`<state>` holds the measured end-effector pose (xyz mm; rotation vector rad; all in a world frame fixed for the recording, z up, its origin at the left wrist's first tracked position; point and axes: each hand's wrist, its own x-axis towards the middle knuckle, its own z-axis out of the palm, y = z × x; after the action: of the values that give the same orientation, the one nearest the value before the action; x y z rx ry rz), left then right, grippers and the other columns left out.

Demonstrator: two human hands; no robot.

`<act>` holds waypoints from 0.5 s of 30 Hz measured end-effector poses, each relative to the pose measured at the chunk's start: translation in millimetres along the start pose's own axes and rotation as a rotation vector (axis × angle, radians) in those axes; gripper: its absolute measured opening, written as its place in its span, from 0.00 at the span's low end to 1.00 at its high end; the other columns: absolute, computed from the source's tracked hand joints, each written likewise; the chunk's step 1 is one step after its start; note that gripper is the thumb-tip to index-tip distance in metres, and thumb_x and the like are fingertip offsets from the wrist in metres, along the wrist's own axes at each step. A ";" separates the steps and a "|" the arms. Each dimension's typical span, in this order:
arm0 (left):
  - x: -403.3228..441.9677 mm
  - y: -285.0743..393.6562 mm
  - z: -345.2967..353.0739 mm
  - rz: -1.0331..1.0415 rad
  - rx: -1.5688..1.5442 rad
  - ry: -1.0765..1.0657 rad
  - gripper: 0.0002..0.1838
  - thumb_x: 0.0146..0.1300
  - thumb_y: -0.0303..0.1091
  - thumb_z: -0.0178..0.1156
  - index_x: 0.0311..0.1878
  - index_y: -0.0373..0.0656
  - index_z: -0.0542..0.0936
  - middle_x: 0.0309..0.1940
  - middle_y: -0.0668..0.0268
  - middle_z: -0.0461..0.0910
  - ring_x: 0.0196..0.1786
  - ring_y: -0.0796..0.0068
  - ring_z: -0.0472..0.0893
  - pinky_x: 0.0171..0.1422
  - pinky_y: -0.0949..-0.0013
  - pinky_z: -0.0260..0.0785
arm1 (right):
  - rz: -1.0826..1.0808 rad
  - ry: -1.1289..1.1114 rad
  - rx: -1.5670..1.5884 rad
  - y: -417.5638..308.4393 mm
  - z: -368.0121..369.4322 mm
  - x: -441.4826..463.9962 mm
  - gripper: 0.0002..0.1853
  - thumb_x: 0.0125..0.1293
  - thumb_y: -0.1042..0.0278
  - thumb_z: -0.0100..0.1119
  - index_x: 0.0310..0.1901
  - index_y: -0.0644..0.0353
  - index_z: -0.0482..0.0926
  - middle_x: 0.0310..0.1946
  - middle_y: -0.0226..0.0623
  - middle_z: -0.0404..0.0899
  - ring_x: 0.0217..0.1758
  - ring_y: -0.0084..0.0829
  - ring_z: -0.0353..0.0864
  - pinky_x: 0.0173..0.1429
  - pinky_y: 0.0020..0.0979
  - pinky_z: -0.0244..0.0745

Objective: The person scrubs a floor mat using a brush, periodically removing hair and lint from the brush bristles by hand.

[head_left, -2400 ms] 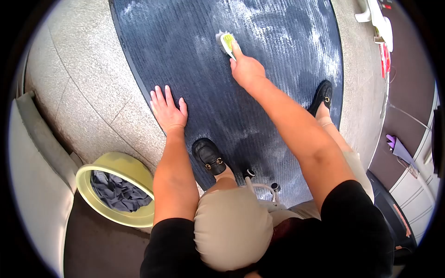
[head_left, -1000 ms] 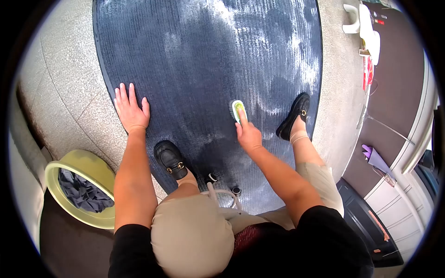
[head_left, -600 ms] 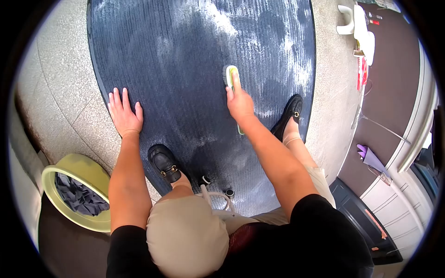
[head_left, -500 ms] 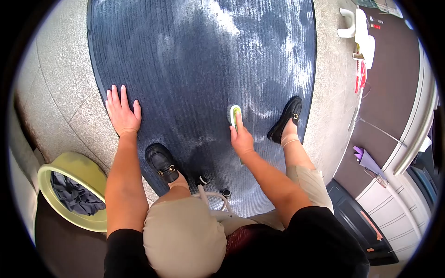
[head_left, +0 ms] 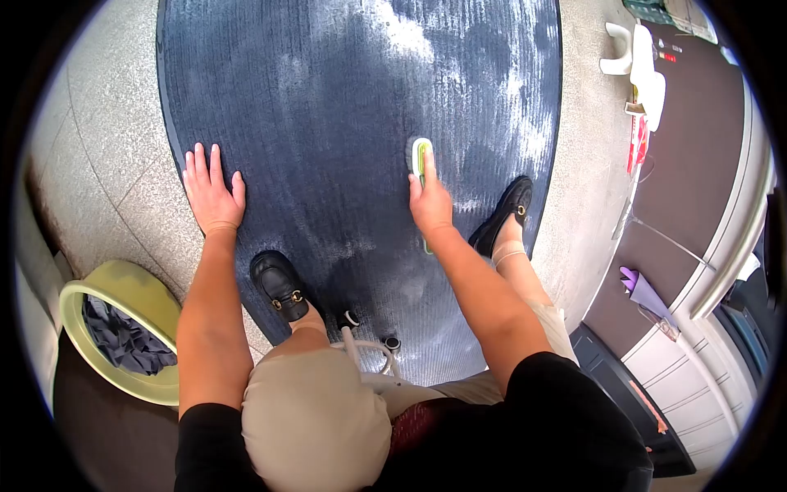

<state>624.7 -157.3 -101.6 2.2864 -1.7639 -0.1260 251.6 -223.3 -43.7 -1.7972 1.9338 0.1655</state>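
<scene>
A dark blue-grey ribbed mat (head_left: 328, 139) with whitish foamy streaks lies on the floor in front of me. Flat on its left edge rests my left hand (head_left: 215, 197), fingers stretched out and holding nothing. My right hand (head_left: 430, 201) is wrapped round a white and green scrubbing brush (head_left: 421, 157), its head against the mat right of the middle. The bristles are mostly hidden beneath the brush, and the fingers cover much of its handle.
My feet in black loafers (head_left: 279, 285) stand on the mat. A yellow-green basin (head_left: 123, 283) holding dark cloth is at the left. Between my legs shows a wheeled stool base (head_left: 373, 348). White plastic items (head_left: 643, 74) and a purple-wrapped object (head_left: 652, 295) are on the right.
My right hand has pushed the brush forward over the mat, away from my body. The left hand stays flat at the mat's edge. The view has shifted slightly.
</scene>
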 end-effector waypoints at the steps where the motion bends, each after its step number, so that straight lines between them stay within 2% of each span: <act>1: -0.6 -0.6 -0.8 0.000 0.006 -0.012 0.34 0.60 0.44 0.57 0.71 0.50 0.64 0.74 0.58 0.55 0.76 0.53 0.54 0.76 0.47 0.49 | -0.035 0.011 -0.009 25.5 12.9 -41.6 0.36 0.68 0.56 0.55 0.74 0.37 0.51 0.32 0.50 0.80 0.35 0.52 0.82 0.40 0.48 0.76; 4: -0.4 0.7 0.7 -0.003 0.016 -0.005 0.34 0.60 0.45 0.57 0.71 0.50 0.63 0.74 0.58 0.55 0.76 0.53 0.53 0.76 0.47 0.48 | -0.040 -0.057 -0.054 61.9 23.7 -84.1 0.36 0.68 0.56 0.55 0.74 0.37 0.52 0.31 0.47 0.78 0.33 0.50 0.81 0.40 0.48 0.76; 5: -0.5 1.0 0.4 -0.001 0.019 -0.013 0.34 0.60 0.45 0.57 0.71 0.50 0.63 0.74 0.58 0.55 0.76 0.53 0.53 0.76 0.47 0.48 | -0.094 -0.010 -0.101 59.6 24.4 -63.5 0.35 0.68 0.55 0.55 0.74 0.36 0.52 0.30 0.45 0.76 0.33 0.49 0.81 0.40 0.47 0.77; 8: 0.8 1.4 0.2 -0.009 0.016 -0.004 0.34 0.60 0.45 0.57 0.71 0.50 0.63 0.74 0.58 0.56 0.76 0.53 0.54 0.76 0.47 0.49 | -0.085 0.074 -0.075 -12.4 -7.3 51.6 0.34 0.70 0.52 0.51 0.74 0.38 0.50 0.34 0.51 0.80 0.36 0.52 0.81 0.43 0.49 0.75; 11: -0.6 2.8 -1.2 0.003 -0.018 0.025 0.33 0.62 0.43 0.56 0.71 0.49 0.63 0.74 0.57 0.55 0.76 0.52 0.54 0.76 0.48 0.48 | 0.043 0.062 -0.081 -76.6 -47.7 147.4 0.33 0.70 0.51 0.49 0.74 0.38 0.50 0.37 0.54 0.82 0.41 0.55 0.82 0.48 0.49 0.74; 14: -0.2 1.6 -0.7 -0.012 0.013 0.000 0.34 0.60 0.44 0.58 0.70 0.50 0.64 0.73 0.58 0.56 0.75 0.52 0.55 0.76 0.46 0.49 | 0.022 0.040 -0.029 -62.7 -44.6 123.2 0.33 0.70 0.52 0.49 0.74 0.38 0.49 0.38 0.55 0.82 0.42 0.56 0.81 0.48 0.50 0.74; 15: -0.8 0.7 -0.2 -0.006 0.003 0.005 0.34 0.60 0.44 0.58 0.70 0.50 0.64 0.73 0.58 0.56 0.75 0.52 0.55 0.76 0.46 0.49 | 0.075 -0.025 -0.060 -50.9 -40.2 93.9 0.34 0.70 0.52 0.50 0.74 0.38 0.49 0.38 0.56 0.82 0.42 0.56 0.82 0.48 0.49 0.74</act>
<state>623.9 -156.7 -101.2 2.2925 -1.7554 -0.1181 288.8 -330.9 -36.7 -1.7525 1.9991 0.2728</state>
